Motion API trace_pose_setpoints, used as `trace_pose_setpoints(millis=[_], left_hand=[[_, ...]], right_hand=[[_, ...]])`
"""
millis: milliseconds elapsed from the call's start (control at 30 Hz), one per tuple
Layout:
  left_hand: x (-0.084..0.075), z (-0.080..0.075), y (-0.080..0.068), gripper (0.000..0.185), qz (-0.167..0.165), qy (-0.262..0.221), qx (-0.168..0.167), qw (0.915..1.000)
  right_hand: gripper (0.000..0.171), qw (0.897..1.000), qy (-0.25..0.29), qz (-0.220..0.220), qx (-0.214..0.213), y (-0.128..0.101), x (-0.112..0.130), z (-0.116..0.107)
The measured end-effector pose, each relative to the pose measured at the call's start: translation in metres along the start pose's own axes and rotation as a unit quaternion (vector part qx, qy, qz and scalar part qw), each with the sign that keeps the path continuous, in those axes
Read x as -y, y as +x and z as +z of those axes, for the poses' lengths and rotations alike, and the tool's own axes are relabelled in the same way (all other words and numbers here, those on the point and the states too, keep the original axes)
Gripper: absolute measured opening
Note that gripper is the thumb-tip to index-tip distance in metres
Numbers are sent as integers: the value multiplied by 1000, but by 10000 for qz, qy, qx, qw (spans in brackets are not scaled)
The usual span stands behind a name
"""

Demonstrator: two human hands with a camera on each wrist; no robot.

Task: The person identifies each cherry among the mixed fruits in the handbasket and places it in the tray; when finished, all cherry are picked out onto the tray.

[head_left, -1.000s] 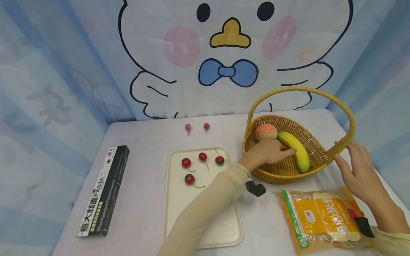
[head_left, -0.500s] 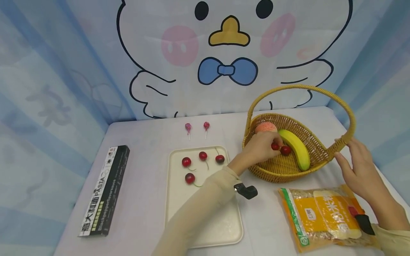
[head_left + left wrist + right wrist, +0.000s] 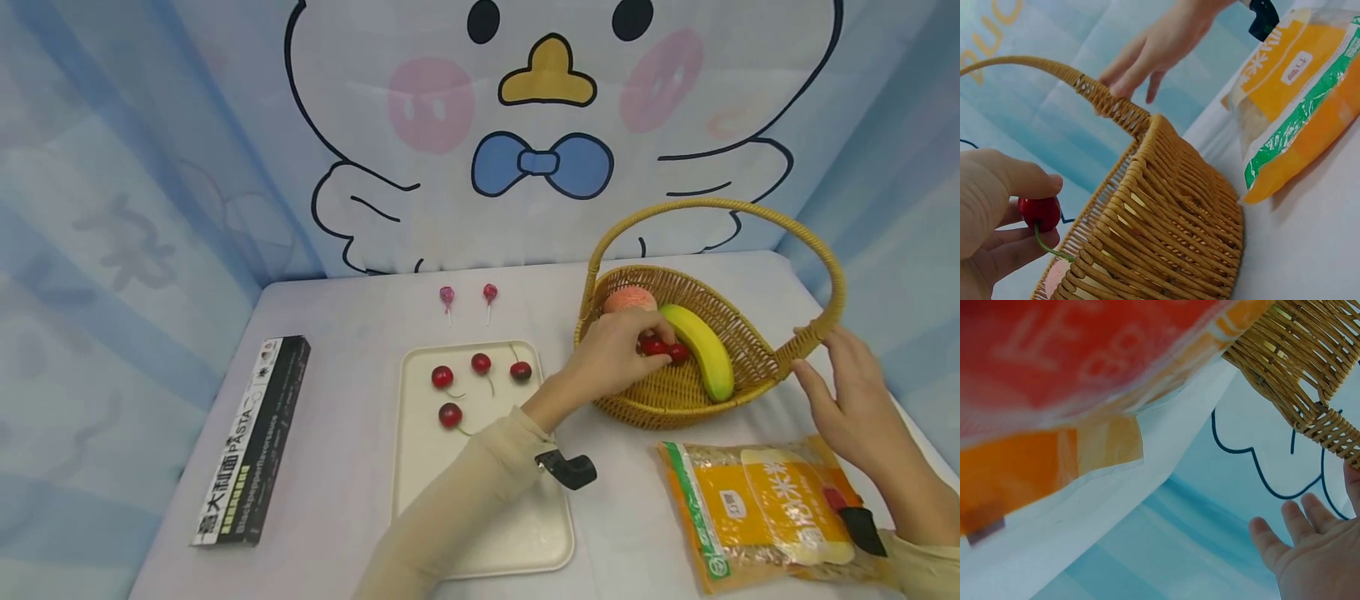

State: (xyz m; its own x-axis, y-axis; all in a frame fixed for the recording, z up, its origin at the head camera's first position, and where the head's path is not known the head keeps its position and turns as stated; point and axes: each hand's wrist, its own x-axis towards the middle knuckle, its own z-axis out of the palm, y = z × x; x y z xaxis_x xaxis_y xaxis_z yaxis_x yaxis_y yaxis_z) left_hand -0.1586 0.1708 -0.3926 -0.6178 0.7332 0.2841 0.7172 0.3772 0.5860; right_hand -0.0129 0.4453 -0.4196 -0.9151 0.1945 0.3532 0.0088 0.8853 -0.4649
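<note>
A white counter (image 3: 345, 350) stood against a pale blue backdrop (image 3: 150, 150) printed with a cartoon duck (image 3: 547, 100) wearing a bow tie.

White worktop (image 3: 352, 333), cream tray (image 3: 420, 467), wicker basket (image 3: 675, 400), black pasta box (image 3: 251, 442), orange grain bag (image 3: 765, 508), two small items, probably lollipops (image 3: 468, 302)

Left hand (image 3: 611, 358) pinching, fingers curled — right hand (image 3: 851, 396) open, fingers straight.

You've got a red cherry (image 3: 651, 345) with green stem pinched in your left hand (image 3: 611, 360), above the wicker basket (image 3: 738, 367); second cherry (image 3: 678, 352) beside the banana (image 3: 697, 348).
</note>
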Motion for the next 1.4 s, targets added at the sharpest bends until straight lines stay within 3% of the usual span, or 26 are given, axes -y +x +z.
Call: trace_pose_setpoints(millis=[433, 1200, 1400], left_hand=[[-4, -5, -11, 19, 117, 5, -152, 9998], [4, -20, -34, 20, 185, 28, -545, 9983], [6, -24, -42, 19, 161, -342, -645, 9972]], right_hand=[[54, 10000, -1, -33, -20, -2, -2, -1], [53, 9998, -6, -160, -81, 0, -1, 0], [52, 9997, 18, -224, -120, -1, -1, 0]])
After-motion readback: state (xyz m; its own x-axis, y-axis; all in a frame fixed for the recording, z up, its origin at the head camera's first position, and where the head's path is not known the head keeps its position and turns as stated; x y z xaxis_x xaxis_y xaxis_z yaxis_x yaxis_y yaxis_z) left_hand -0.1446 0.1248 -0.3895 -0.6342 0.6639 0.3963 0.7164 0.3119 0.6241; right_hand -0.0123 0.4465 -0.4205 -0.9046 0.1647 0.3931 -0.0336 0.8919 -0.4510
